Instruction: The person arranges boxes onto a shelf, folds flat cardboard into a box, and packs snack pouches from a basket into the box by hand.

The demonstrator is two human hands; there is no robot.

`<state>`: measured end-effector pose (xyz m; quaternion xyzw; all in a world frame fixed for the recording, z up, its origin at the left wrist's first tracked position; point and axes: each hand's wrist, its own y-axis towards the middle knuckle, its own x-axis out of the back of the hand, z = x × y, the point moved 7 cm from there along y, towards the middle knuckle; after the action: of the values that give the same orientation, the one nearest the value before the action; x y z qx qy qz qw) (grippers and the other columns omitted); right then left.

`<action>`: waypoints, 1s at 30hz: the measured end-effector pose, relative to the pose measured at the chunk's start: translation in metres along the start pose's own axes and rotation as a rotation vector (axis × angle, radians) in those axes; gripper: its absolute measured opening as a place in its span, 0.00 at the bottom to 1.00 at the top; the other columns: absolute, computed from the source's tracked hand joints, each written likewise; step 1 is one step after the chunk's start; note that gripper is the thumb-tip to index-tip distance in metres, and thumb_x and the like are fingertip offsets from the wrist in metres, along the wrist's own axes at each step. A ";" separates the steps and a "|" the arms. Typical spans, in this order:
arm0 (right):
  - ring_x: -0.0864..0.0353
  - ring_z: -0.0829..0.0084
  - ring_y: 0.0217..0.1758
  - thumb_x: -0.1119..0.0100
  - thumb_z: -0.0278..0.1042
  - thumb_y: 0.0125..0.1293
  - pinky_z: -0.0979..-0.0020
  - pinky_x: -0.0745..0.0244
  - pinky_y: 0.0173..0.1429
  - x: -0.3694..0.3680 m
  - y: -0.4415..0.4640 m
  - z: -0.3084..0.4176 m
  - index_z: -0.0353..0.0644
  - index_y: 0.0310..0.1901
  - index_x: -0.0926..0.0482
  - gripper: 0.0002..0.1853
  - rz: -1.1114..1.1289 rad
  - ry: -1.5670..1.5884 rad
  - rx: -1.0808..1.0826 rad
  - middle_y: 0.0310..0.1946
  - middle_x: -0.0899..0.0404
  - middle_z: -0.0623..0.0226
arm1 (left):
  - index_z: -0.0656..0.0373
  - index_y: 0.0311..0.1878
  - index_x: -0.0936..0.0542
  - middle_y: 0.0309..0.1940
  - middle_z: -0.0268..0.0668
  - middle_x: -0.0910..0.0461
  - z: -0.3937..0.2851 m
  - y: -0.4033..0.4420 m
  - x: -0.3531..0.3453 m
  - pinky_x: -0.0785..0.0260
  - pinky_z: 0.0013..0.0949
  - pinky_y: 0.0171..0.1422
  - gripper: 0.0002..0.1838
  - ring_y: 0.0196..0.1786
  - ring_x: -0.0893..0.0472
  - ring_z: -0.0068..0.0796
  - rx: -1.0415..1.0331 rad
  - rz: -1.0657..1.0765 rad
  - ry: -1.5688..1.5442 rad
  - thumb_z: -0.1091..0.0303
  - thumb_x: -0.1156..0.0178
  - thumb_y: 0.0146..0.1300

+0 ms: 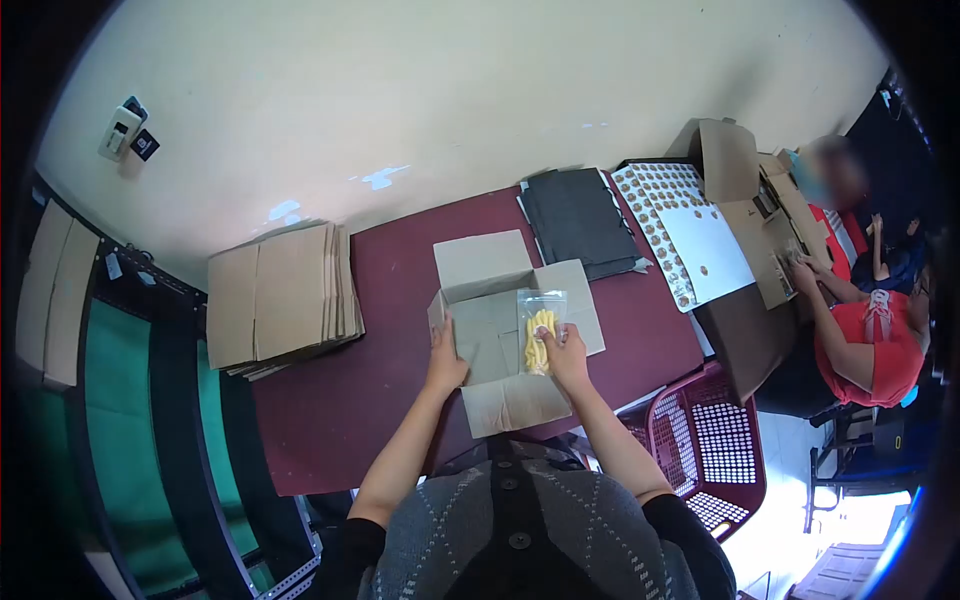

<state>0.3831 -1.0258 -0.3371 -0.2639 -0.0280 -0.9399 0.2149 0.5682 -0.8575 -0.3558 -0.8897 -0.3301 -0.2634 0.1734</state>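
An open cardboard box (487, 345) stands before me on the dark red table, its flaps folded outward. With my right hand (563, 355) I grip a clear zip bag (541, 325) of pale yellow, finger-like pieces, over the box's right side. What the pieces are, I cannot make out. My left hand (446, 358) is at the box's left wall, thumb on the inner side and fingers along the outside, holding it. The visible box floor is bare cardboard.
Flattened cardboard boxes (290, 295) are stacked at the left. Black folders or sheets (580, 222) lie at the back, beside a white board (705, 250) with rows of small brown pieces. A maroon plastic basket (715, 440) stands at right. Two people in red (875, 345) work at far right.
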 end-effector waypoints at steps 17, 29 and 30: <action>0.24 0.46 0.49 0.35 0.52 0.51 0.58 0.29 0.52 -0.165 -0.005 0.004 0.24 0.45 0.34 0.35 0.524 -0.164 0.002 0.43 0.25 0.37 | 0.55 0.72 0.60 0.68 0.66 0.72 0.034 -0.032 -0.005 0.55 0.44 0.72 0.45 0.71 0.62 0.63 0.004 0.055 -0.003 0.85 0.56 0.50; 0.23 0.47 0.47 0.42 0.54 0.53 0.58 0.28 0.50 -0.164 -0.001 -0.022 0.28 0.40 0.27 0.30 0.582 -0.217 -0.073 0.41 0.23 0.40 | 0.73 0.67 0.53 0.68 0.63 0.58 -0.028 -0.034 -0.028 0.64 0.49 0.74 0.36 0.71 0.58 0.60 -0.187 0.018 0.401 0.71 0.53 0.58; 0.23 0.47 0.47 0.42 0.54 0.53 0.58 0.28 0.50 -0.166 -0.001 -0.026 0.28 0.40 0.27 0.30 0.580 -0.215 -0.074 0.41 0.23 0.40 | 0.75 0.67 0.54 0.68 0.63 0.57 -0.023 -0.032 -0.043 0.63 0.45 0.75 0.36 0.72 0.56 0.58 -0.256 0.121 0.246 0.71 0.53 0.58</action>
<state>0.4977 -0.9643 -0.4434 -0.3666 0.0599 -0.8064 0.4603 0.5101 -0.8669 -0.3580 -0.8837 -0.2163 -0.3993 0.1135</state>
